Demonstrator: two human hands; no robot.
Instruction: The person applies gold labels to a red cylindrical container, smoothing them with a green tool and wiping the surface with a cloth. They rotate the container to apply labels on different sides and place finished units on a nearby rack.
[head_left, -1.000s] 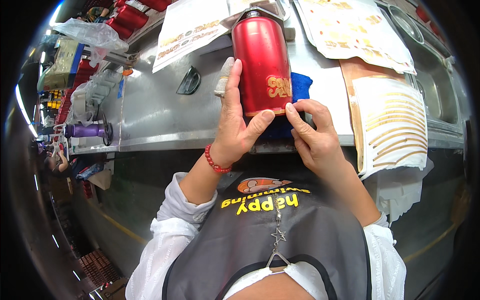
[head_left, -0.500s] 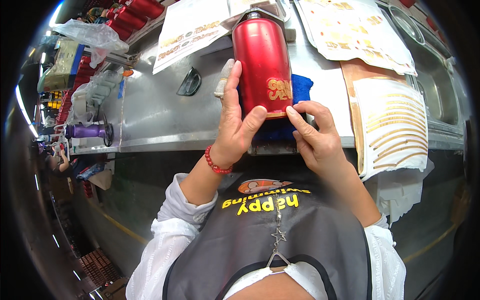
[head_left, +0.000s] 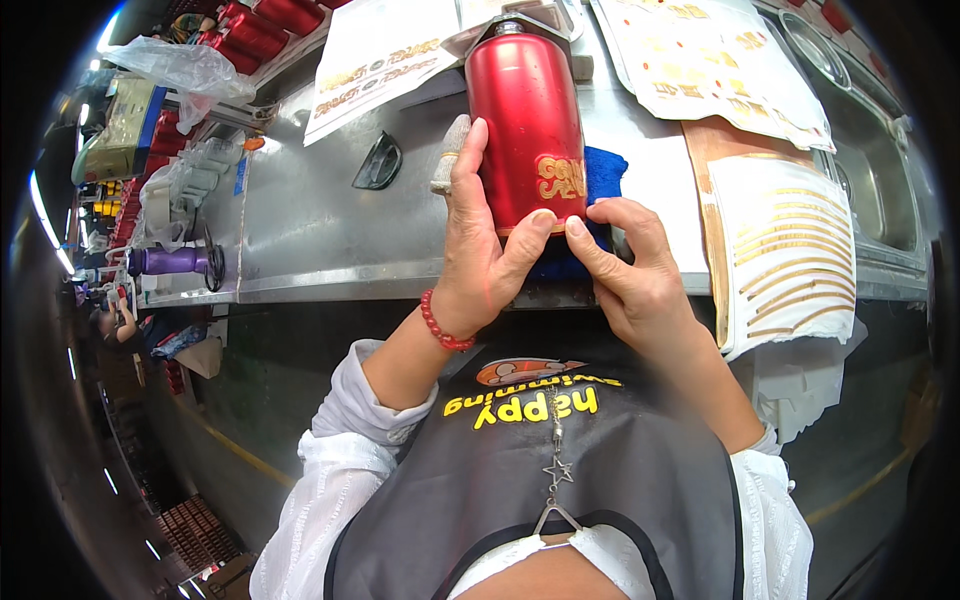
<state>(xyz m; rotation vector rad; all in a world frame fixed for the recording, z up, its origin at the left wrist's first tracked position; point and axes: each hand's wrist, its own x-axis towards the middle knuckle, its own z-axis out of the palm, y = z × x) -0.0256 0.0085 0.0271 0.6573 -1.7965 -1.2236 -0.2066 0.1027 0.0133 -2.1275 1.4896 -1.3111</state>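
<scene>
A red metal bottle (head_left: 522, 105) lies with its neck away from me and its base toward me. Raised gold lettering (head_left: 562, 177) sits on its lower right side. My left hand (head_left: 485, 235) holds the bottle's left side, with the thumb pressed along the base edge. A grey cloth cover (head_left: 450, 155) is on one of its fingers. My right hand (head_left: 635, 265) grips the right of the base edge between thumb and bent forefinger, close to the left thumb. The fingertips largely hide what lies along that edge. A blue cloth (head_left: 606, 174) shows beneath the bottle.
Printed gold decal sheets (head_left: 715, 65) lie at the back right. A white sheet of curved gold strips (head_left: 790, 255) rests on a brown board (head_left: 705, 180). A dark piece (head_left: 379, 162) sits on the metal table (head_left: 300, 220). A sink (head_left: 880, 170) is far right.
My left thumb has slid right along the base edge, toward my right thumb. The right fingertips have shifted slightly left. The gold strip seen at the edge before is now mostly covered.
</scene>
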